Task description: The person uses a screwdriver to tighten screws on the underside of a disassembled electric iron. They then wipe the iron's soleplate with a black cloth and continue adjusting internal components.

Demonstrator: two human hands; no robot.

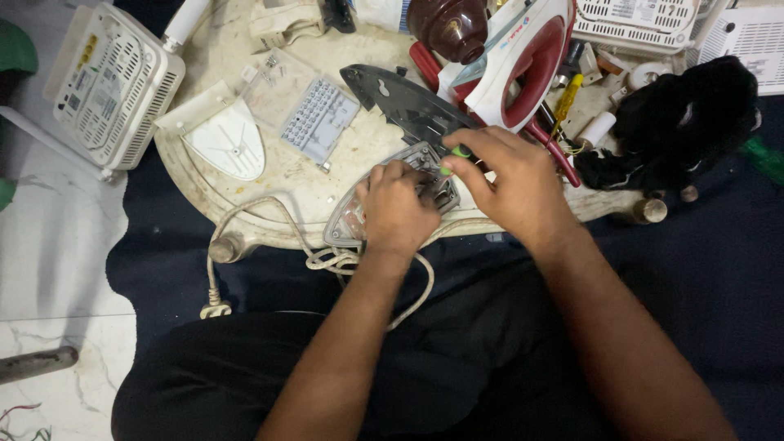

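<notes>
The iron base [384, 200], a clear-and-grey plate shaped like a flatiron's sole, lies at the near edge of the round table [204, 184], right in front of the person's lap. The left hand [396, 208] is pressed down on it, fingers curled over its top and gripping it in place. The right hand [510, 175] is just beside it, fingers pinched shut around a green-handled screwdriver [457, 153] whose tip points down into the base; the tip itself is hidden by the fingers. A cream power cord [269, 220] loops off the table's edge and trails down over the dark trousers to a plug near the floor.

Just behind the hands sits a dark grey soleplate [404, 102], tilted, and leaning against it a white and red iron body [523, 61]. A brown rounded knob [449, 28] stands beside that. To the left on the table: a white pointed cover [224, 139] and a small clear plastic packet [273, 77] with tiny parts inside, too small to tell apart, next to a pale grey perforated panel [318, 122]. A white vented box [110, 82] rests off the table's left edge. Over on the right lies a black cloth [686, 122], with a yellow-handled tool [567, 98] and red-handled pliers [551, 143] between it and the iron body.
</notes>
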